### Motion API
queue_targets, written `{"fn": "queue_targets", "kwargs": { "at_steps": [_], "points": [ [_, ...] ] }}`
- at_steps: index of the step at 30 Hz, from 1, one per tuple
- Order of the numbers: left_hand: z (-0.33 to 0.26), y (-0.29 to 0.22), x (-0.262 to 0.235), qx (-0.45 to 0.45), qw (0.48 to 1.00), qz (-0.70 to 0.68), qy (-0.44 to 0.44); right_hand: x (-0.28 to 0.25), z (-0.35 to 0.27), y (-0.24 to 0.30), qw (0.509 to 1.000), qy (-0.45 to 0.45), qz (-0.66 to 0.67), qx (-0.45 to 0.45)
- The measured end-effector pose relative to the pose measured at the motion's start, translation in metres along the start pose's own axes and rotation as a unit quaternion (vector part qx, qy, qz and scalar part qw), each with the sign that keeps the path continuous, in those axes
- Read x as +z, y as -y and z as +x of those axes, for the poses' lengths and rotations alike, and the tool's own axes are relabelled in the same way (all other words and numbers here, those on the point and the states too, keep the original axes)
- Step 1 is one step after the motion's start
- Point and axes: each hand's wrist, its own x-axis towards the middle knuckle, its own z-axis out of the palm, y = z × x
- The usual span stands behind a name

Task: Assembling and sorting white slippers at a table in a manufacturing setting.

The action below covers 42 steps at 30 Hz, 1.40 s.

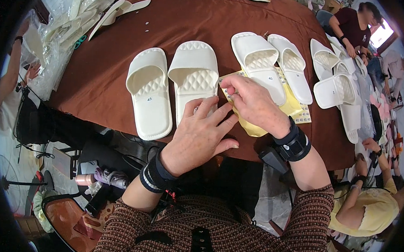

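Two white slippers with quilted insoles lie side by side in front of me, a left slipper [153,117] and a second slipper [193,62]. My left hand [197,130] is open, its spread fingers resting on the insole of the second one and partly covering it. Just right of it, my right hand [259,103] is closed, thumb and index finger curled together; anything between them is too small to make out. Beneath that hand lie yellow sticker sheets [304,114] with small printed labels. A small label also sits on the left slipper's insole.
Another pair, including a white slipper [255,51], rests partly on the sheets. More slippers [341,89] overlap at the right edge of the brown-covered table [100,81]. Plastic-wrapped slippers [73,26] and teal scissors [80,42] are at left. Other people stand or sit on both sides.
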Motion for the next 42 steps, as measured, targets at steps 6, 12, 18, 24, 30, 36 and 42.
{"fn": "queue_targets", "kwargs": {
  "at_steps": [6, 12, 18, 24, 30, 36, 42],
  "points": [
    [-0.002, -0.001, 0.003, 0.003, 1.0, -0.002, -0.016, 0.0, -0.001, 0.001, 0.999, -0.003, 0.032, 0.03],
    [-0.022, -0.016, 0.006, 0.072, 0.994, -0.043, -0.067, 0.0, -0.002, 0.004, 0.997, -0.01, 0.062, 0.034],
    [-0.039, -0.015, -0.013, 0.04, 0.99, -0.051, -0.129, 0.0, -0.003, -0.004, 0.996, -0.024, 0.077, 0.033],
    [-0.048, 0.007, -0.008, -0.086, 0.982, 0.004, -0.169, -0.008, -0.004, 0.009, 0.989, -0.034, 0.134, 0.046],
    [-0.05, 0.013, 0.001, -0.075, 0.977, 0.017, -0.199, 0.002, -0.006, 0.035, 0.987, -0.028, 0.157, 0.023],
    [-0.051, 0.019, 0.014, -0.052, 0.967, 0.034, -0.248, 0.024, 0.003, 0.06, 0.992, 0.001, 0.126, 0.014],
    [-0.052, 0.02, 0.014, -0.045, 0.965, 0.039, -0.256, 0.042, 0.002, 0.053, 0.997, -0.038, -0.017, -0.07]
  ]
}}
